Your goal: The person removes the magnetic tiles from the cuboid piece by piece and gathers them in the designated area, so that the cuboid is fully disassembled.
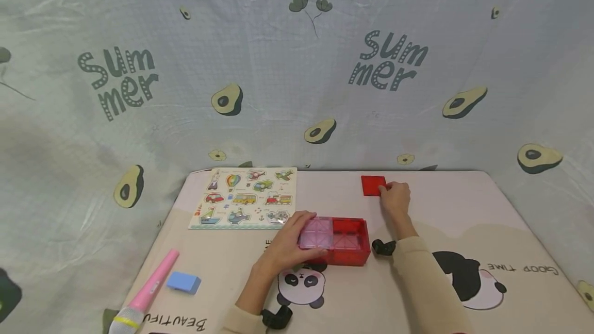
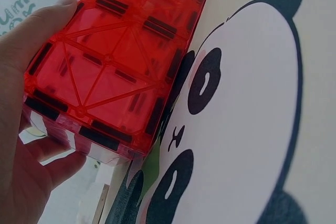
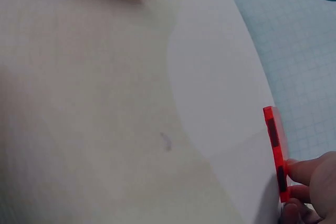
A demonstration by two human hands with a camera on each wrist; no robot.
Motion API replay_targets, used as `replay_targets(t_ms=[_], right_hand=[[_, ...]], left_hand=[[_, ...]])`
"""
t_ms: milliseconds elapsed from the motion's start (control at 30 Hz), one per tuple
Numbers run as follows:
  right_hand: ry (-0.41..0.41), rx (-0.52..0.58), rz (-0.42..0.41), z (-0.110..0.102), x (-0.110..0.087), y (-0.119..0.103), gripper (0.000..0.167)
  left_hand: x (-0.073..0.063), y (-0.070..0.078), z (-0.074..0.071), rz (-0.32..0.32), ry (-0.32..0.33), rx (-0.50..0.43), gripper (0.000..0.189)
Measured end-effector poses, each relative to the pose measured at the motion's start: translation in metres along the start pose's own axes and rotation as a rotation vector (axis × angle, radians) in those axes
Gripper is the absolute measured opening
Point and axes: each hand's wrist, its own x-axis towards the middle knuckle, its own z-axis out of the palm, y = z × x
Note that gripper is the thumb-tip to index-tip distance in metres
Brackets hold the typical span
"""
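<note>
A long box of see-through magnetic tiles (image 1: 350,257) lies at the middle of the table, its near wall red. A pale pink tile (image 1: 316,232) covers its left half, while the right half is uncovered on top. My left hand (image 1: 290,244) grips the box's left end, thumb along the near side and fingers round the far side. Beyond the box and to the right, my right hand (image 1: 396,200) pinches a red square magnetic tile (image 1: 371,186) by its right edge. In the right wrist view, that tile (image 3: 276,150) shows edge-on between thumb and fingers.
A vehicle puzzle board (image 1: 250,197) lies at the back left. Nearer on the left are a blue block (image 1: 183,282) and a pink toy microphone (image 1: 150,287). A printed curtain (image 1: 278,66) hangs behind the table. Pandas are printed on the tabletop (image 1: 464,210).
</note>
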Motion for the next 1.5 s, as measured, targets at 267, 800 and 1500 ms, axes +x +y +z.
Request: replay_targets(t_ms=[267,800,1500], right_hand=[[0.001,0.027,0.003,-0.003,-0.002,0.0,0.043],[0.076,0.107,-0.157,-0.019,-0.017,-0.015,0.052],[0.028,0.04,-0.354,-0.052,-0.082,-0.031,0.052]], left_hand=[[0.001,0.001,0.001,0.006,0.006,0.005,0.085],[0.0,-0.003,0.001,-0.005,0.013,0.0,0.085],[0.001,-0.002,0.002,0.01,0.015,-0.024,0.083]])
